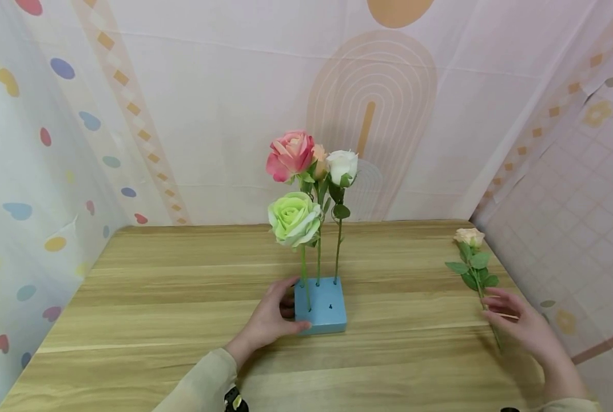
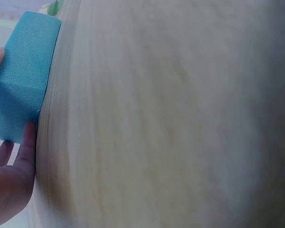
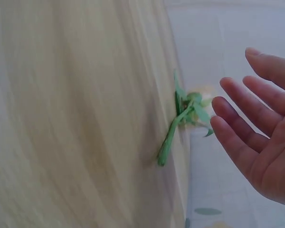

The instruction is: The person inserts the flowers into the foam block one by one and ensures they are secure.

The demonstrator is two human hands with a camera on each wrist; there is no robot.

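My left hand [image 1: 266,318] grips the left side of a blue foam block [image 1: 323,298], with the thumb at its front edge. In the left wrist view, thumb and fingers lie on the block's sides [image 2: 26,61]. A pink rose [image 1: 290,155], a white rose [image 1: 342,165], a green rose [image 1: 294,220] and a peach flower [image 1: 319,160], partly hidden, stand upright in the block. A small hole [image 1: 330,306] shows at its front right. My right hand [image 1: 525,327] hovers with spread fingers above the stem of a cream rose [image 1: 469,237], apart from it in the right wrist view [image 3: 168,140].
The wooden table [image 1: 183,297] carries the block near its middle and the cream rose near its right edge. A patterned cloth [image 1: 224,114] hangs behind the table, with more cloth along both sides.
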